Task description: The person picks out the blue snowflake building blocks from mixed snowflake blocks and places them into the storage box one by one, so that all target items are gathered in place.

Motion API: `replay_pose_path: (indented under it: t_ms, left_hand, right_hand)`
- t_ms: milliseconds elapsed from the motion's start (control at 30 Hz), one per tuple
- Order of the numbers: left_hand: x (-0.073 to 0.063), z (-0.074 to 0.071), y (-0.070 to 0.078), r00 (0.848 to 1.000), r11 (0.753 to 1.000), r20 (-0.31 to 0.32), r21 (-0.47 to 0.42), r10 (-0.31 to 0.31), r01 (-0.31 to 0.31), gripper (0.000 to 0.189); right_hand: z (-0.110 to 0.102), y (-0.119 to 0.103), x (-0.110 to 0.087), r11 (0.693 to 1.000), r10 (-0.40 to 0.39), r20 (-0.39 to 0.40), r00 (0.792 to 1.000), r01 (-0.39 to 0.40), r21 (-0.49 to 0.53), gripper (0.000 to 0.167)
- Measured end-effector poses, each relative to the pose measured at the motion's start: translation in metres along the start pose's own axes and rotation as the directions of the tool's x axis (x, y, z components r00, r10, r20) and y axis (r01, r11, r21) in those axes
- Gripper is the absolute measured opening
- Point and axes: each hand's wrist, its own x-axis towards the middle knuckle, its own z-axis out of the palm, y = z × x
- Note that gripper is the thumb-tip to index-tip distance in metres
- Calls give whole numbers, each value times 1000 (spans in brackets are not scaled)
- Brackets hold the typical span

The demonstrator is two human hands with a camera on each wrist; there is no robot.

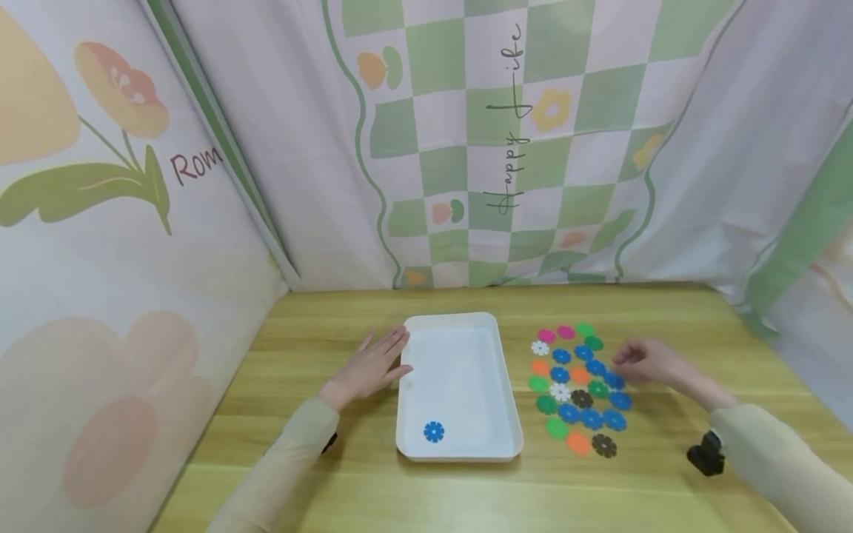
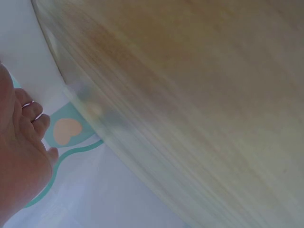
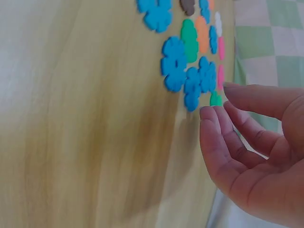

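Note:
My left hand (image 1: pixel 369 368) rests on the left rim of a white rectangular tray (image 1: pixel 455 370), its fingers extended. A single blue notched plastic disc (image 1: pixel 434 431) lies inside, near the tray's front left corner. Over the right edge of a spread of notched discs hovers my right hand (image 1: pixel 649 360). In the right wrist view, that hand (image 3: pixel 256 137) has loosely bent fingers and a gap before the thumb, holding nothing. Nearest to it are several blue discs (image 3: pixel 191 88) and a green disc (image 3: pixel 215 99). The left wrist view catches only part of my left hand (image 2: pixel 23 137).
Discs in orange (image 1: pixel 578 443), brown (image 1: pixel 604 446), white (image 1: pixel 540 347), pink (image 1: pixel 566 332) and green (image 1: pixel 556 428) lie flat right of the tray on the wooden table (image 1: pixel 346 488). A checked curtain (image 1: pixel 493 148) hangs behind the table; another patterned cloth (image 1: pixel 133 296) covers the left side.

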Motion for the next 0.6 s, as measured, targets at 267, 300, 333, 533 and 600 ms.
replay_pose_path:
  t_ms: [267, 300, 333, 533, 600]
  left_hand:
    - [-1, 0, 1, 1000, 1000, -7, -6, 0, 0, 74]
    - [-1, 1, 1, 1000, 1000, -8, -5, 1, -1, 74]
    - [-1, 1, 1, 1000, 1000, -14, -6, 3, -3, 74]
    - [-2, -1, 2, 999, 1000, -40, -10, 14, -14, 72]
    - [-2, -1, 3, 999, 1000, -33, -8, 10, -10, 72]
  right_hand:
    - [5, 8, -3, 999, 11, 9, 1000, -11, -49, 32]
    - [5, 8, -3, 998, 13, 7, 1000, -13, -56, 33]
    - [6, 8, -3, 998, 12, 5, 1000, -12, -62, 35]
    - [8, 4, -2, 995, 10, -8, 1000, -11, -102, 39]
    - [8, 4, -2, 994, 8, -10, 1000, -9, -107, 40]
